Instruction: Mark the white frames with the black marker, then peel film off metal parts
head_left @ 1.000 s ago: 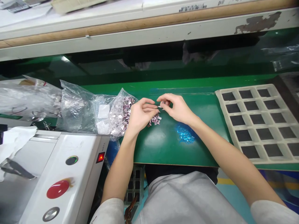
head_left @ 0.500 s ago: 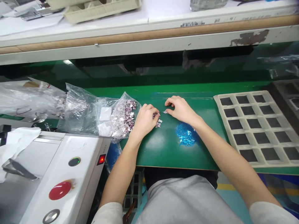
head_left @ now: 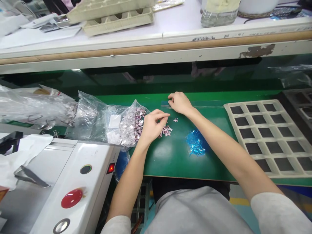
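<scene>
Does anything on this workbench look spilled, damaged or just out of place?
A few things. Small pinkish parts lie spilled loose on the green mat by the left hand, outside their open bag. A crumpled heap of blue film lies nearby. Paint has flaked off the shelf edge above.

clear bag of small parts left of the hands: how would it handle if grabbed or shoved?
The clear bag looks like thin, crumpled film, so it would probably flop and sag rather than hold shape. Its mouth lies open toward the left hand, with small parts already out on the green mat; a push would likely spill more. The glossy film may be slippery.
</scene>
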{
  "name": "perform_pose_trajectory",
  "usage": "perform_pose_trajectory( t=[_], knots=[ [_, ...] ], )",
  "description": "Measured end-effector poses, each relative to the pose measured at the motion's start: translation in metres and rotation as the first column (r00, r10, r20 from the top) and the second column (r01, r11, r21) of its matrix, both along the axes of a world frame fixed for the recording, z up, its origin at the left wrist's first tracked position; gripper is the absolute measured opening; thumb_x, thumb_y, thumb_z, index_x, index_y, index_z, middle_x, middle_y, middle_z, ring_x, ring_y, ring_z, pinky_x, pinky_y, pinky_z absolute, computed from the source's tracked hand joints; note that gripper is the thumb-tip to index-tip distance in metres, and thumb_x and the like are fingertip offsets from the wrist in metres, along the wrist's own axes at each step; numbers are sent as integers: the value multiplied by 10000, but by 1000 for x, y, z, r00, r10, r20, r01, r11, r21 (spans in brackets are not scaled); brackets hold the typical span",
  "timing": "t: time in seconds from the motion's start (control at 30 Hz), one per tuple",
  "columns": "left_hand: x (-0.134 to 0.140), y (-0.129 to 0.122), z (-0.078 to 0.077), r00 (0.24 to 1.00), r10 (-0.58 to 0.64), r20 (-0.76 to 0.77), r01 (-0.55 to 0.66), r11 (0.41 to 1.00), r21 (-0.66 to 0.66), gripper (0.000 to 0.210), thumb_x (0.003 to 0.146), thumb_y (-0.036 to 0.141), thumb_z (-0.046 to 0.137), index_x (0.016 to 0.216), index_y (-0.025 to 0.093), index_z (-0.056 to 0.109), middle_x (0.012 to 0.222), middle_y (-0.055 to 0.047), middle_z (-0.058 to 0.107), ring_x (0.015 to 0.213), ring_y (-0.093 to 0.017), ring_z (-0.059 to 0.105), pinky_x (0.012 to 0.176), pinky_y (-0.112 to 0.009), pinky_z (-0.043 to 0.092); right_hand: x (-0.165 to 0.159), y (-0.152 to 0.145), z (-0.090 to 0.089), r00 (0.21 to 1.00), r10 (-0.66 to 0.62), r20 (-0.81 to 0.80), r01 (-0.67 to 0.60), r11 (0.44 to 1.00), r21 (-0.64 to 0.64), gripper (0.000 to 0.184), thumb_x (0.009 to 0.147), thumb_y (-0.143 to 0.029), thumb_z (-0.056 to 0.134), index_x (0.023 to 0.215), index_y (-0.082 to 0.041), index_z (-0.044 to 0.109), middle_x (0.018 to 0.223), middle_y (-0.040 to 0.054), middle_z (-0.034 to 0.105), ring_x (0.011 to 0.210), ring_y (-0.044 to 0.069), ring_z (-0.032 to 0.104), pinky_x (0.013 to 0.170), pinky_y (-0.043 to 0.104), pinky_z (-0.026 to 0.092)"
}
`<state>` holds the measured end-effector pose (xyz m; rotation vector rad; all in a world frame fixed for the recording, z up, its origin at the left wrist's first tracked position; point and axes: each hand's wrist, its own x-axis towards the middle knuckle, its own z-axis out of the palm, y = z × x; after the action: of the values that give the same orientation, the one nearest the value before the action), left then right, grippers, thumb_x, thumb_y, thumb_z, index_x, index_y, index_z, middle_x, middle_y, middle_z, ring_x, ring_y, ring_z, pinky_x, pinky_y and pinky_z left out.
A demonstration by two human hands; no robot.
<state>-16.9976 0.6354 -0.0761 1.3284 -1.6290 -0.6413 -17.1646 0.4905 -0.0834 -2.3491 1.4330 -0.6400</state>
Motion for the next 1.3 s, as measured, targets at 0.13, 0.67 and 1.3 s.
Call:
perform_pose_trajectory(
  t=[0.13, 0.67, 1.3],
  knots=[
    [0, -3, -2, 968, 78, -237, -54, 993, 104, 136, 884, 308, 778, 952, 232, 869, 974, -52, 848, 868, -214, 781, 858, -343, 625, 3, 7, -2, 999, -37, -7, 37, 999, -28, 230, 960, -128, 690, 1108, -211, 846, 1092, 149, 767, 1178, 371, 653, 1022, 540, 604],
    [-6, -6, -1, 811, 177, -558, -50, 971, 234, 382, 899, 456, 904, 1004, 206, 634, 987, -97, 862, 989, -258, 874, 948, -403, 718, -5, 58, 16, 695, 112, 710, -224, 972, 66, 75, 977, -291, 679, 934, -237, 651, 1006, 58, 779, 995, 242, 758, 924, 405, 643],
    [-7, -5, -1, 796, 164, -583, -54, 978, 201, 482, 833, 532, 961, 971, 219, 622, 834, -37, 835, 968, -277, 880, 984, -426, 714, -1, 72, 23, 725, 215, 655, -285, 959, -1, 53, 910, -246, 696, 876, -224, 730, 942, 38, 808, 926, 240, 774, 905, 408, 624]
  ],
)
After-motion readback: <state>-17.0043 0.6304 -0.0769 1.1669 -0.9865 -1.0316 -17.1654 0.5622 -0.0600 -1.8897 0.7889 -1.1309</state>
